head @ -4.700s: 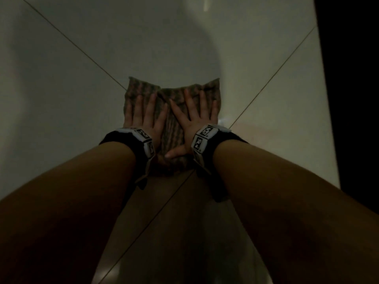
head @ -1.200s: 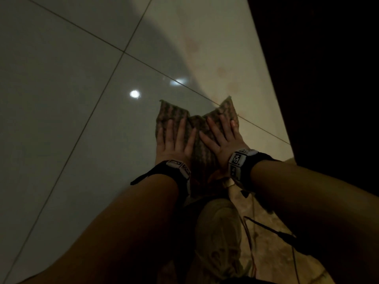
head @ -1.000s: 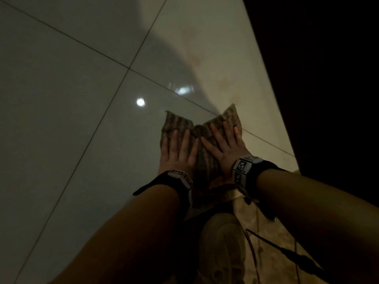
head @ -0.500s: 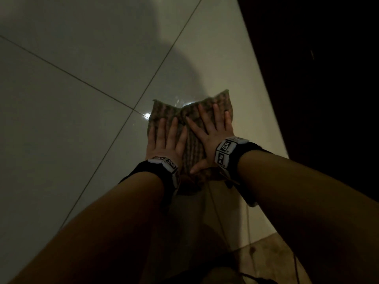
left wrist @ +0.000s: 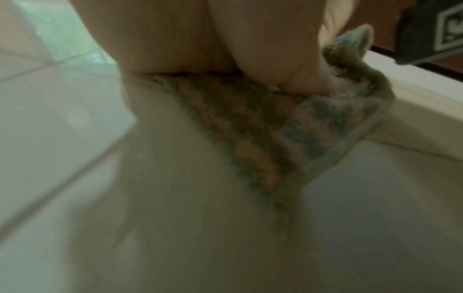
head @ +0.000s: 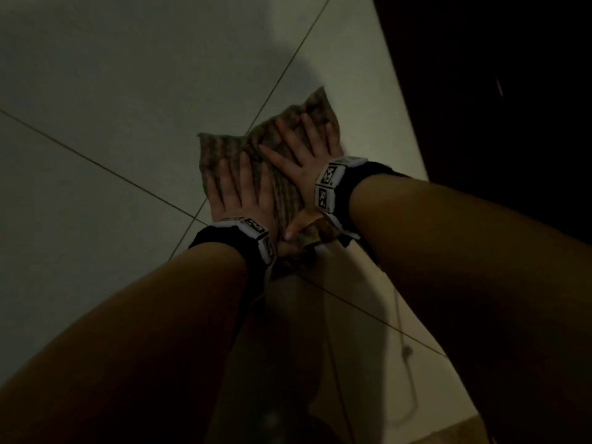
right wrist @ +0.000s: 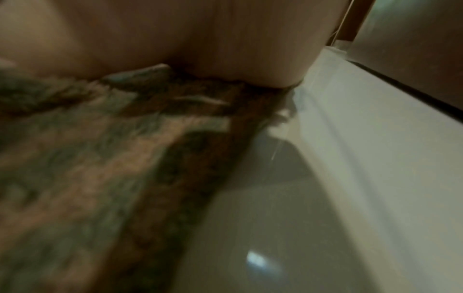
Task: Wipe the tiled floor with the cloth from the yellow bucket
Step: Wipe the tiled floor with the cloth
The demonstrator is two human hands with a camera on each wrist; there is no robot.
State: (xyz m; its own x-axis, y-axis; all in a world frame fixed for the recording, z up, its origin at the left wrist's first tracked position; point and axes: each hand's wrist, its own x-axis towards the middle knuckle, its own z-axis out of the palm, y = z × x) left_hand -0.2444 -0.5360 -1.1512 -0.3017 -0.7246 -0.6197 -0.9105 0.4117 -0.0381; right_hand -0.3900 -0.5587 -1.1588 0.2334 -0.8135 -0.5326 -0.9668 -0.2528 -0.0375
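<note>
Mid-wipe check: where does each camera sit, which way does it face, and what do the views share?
Head: worn on the head, looking down; both forearms, left hand and right hand flat on the cloth, tiled floor.
Left wrist: low, looking along the left hand; cloth corner, floor.
Right wrist: low, looking along the right hand; cloth, floor, dark edge at right.
Shared: all three show the cloth on the floor.
</note>
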